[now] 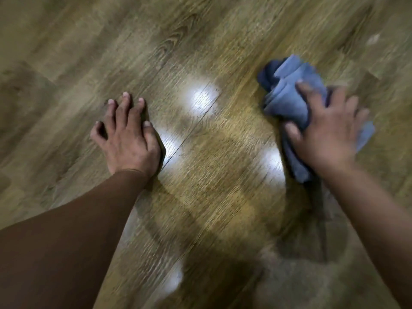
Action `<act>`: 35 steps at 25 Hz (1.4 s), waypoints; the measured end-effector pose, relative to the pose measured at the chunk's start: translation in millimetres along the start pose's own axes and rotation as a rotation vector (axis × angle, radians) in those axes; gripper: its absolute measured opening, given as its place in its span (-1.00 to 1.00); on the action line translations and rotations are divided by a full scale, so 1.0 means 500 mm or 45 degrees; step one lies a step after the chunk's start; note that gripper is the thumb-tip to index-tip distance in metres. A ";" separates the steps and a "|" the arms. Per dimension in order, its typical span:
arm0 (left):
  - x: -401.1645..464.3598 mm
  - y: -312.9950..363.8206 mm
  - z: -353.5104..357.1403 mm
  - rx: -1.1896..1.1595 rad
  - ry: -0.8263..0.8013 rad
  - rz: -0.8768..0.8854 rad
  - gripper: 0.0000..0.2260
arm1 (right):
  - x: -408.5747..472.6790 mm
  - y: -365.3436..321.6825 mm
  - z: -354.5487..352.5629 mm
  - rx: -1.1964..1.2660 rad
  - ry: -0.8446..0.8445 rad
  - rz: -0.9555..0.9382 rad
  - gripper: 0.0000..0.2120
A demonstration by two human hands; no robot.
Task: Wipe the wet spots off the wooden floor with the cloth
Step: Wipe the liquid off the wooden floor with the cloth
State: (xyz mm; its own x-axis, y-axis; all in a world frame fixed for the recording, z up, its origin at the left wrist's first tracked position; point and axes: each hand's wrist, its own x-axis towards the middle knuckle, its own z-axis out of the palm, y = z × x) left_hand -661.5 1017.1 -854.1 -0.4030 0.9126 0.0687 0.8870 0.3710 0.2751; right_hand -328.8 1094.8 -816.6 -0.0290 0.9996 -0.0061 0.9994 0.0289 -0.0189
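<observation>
Bracing low at left of centre with the left hand — fingers spread, palm flat on the wooden floor, holding nothing. Pressing the bunched blue cloth down at mid-right under the right hand, fingers clamped over it. Probably best sweeping firmly across the shiny patches between the hands — cloth well apart from the left.

Both hands are bare, no gloves, no rings showing on the left hand, short pale nails clear on its fingertips. A thin line circles the left wrist; band or crease, cannot tell. The right hand is smeared with blur, forearm uncovered, no sleeve in view on either arm.
</observation>
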 end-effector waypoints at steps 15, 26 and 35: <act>0.000 -0.003 -0.005 0.014 -0.018 -0.005 -0.53 | -0.158 -0.321 0.018 0.153 -0.019 -0.423 -0.21; 0.003 -0.007 0.006 0.027 -0.002 -0.007 -0.54 | 0.046 -0.023 0.008 -0.059 0.071 -0.368 -0.27; 0.001 -0.002 0.000 0.024 -0.018 -0.009 -0.52 | 0.166 -0.304 0.021 -0.008 0.139 -0.107 -0.35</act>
State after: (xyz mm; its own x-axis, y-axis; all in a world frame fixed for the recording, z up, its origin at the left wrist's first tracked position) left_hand -662.6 1017.1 -854.4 -0.4060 0.9123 0.0534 0.8884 0.3803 0.2570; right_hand -483.1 1173.2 -824.8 -0.1110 0.9883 0.1043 0.9936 0.1125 -0.0087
